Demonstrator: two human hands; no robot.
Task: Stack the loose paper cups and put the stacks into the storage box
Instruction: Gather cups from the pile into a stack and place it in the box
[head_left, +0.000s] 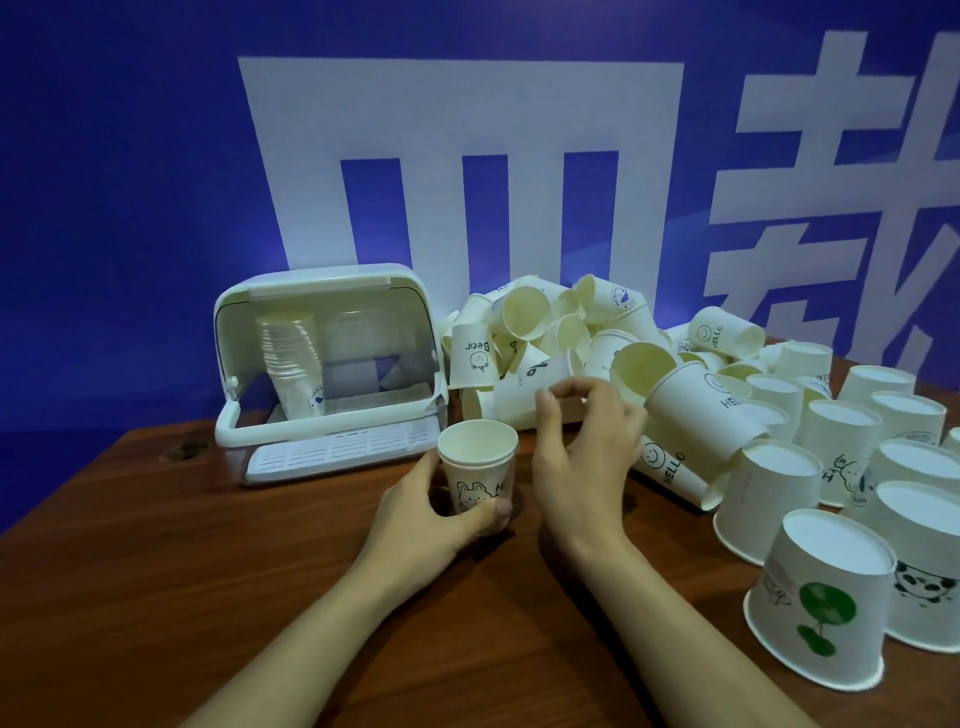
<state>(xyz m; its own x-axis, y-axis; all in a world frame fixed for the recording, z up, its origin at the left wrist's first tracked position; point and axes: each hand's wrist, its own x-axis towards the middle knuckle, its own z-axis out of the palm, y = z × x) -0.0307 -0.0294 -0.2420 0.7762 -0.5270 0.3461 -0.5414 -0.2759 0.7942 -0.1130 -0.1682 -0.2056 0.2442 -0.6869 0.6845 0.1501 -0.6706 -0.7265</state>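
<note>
Head | left hand (441, 512) grips cup stack (478, 470) | right hand (584, 447) loosely curled, empty, before cup pile (545, 332)

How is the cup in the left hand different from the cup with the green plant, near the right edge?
The bunny cup stands upright, mouth up, gripped by the left hand; the green-plant cup sits upside down, base up, untouched. The bunny cup shows doubled rims, so another cup seems nested in it; the green-plant cup looks single. Both are white printed paper cups on the table.

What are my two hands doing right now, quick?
Left hand: gripping the upright rabbit cup on the table.
Right hand: fingers curled, reaching into the cup pile; holding nothing visible.
</note>
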